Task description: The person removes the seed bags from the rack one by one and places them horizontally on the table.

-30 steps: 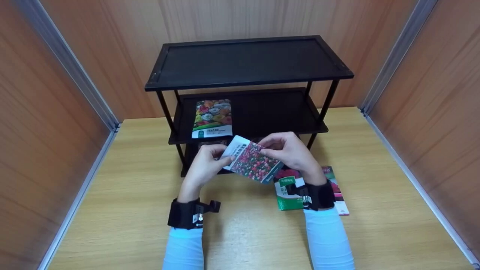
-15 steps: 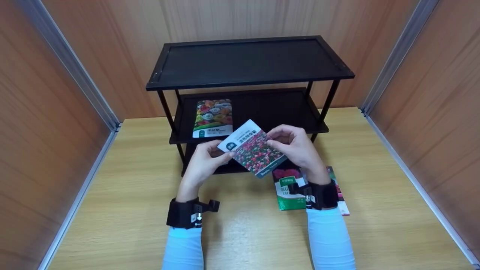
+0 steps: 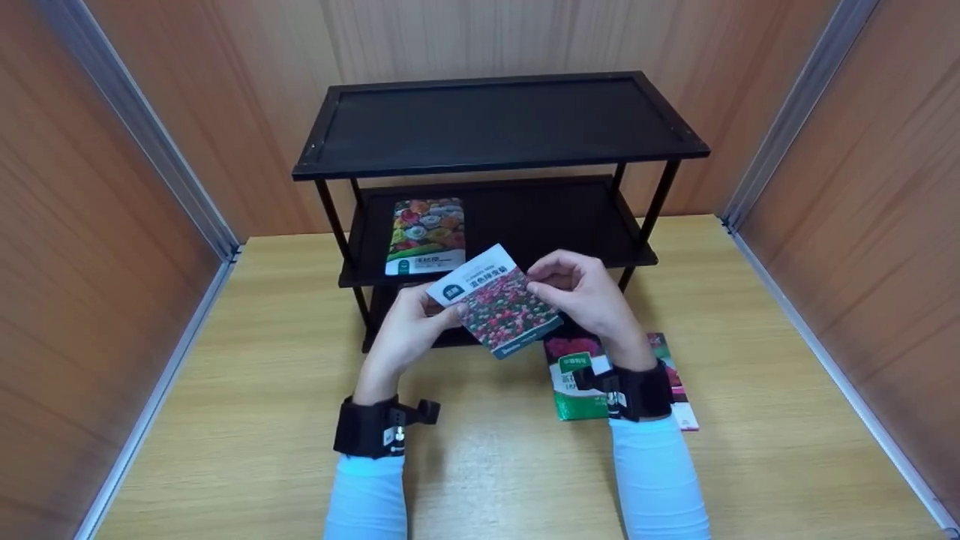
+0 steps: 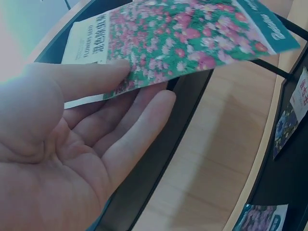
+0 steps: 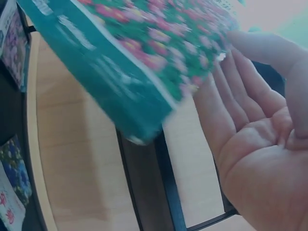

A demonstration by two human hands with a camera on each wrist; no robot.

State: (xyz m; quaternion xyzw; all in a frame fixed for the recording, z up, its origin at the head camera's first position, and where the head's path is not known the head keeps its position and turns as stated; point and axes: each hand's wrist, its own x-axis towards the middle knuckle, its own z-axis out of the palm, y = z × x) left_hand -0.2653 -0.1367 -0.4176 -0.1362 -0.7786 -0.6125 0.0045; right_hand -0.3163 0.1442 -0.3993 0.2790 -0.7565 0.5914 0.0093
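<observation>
A flower seed packet [image 3: 510, 311] with pink blossoms, a white top and a teal bottom band is held tilted in front of the black shelf. My left hand [image 3: 405, 330] pinches its white left end, thumb on the front. At its right edge is my right hand [image 3: 589, 296], thumb and index fingertip closed on the rim. In the left wrist view the left thumb lies across the packet [image 4: 183, 43], the other fingers below and behind. The right wrist view shows the packet's teal end [image 5: 110, 86] blurred, with some right fingertips hidden behind it.
The three-tier black shelf [image 3: 487, 124] stands against the wood wall. A seed packet with multicoloured blooms [image 3: 426, 232] lies on its middle tier. Right of centre on the table, a green-and-white packet [image 3: 577, 405] and a pink-and-white packet [image 3: 684, 412] lie partly under my right arm.
The packet has risen and turned more face-on, then shifted slightly left and down. My right hand has moved outward to the packet's very edge; my left hand keeps its grip.
</observation>
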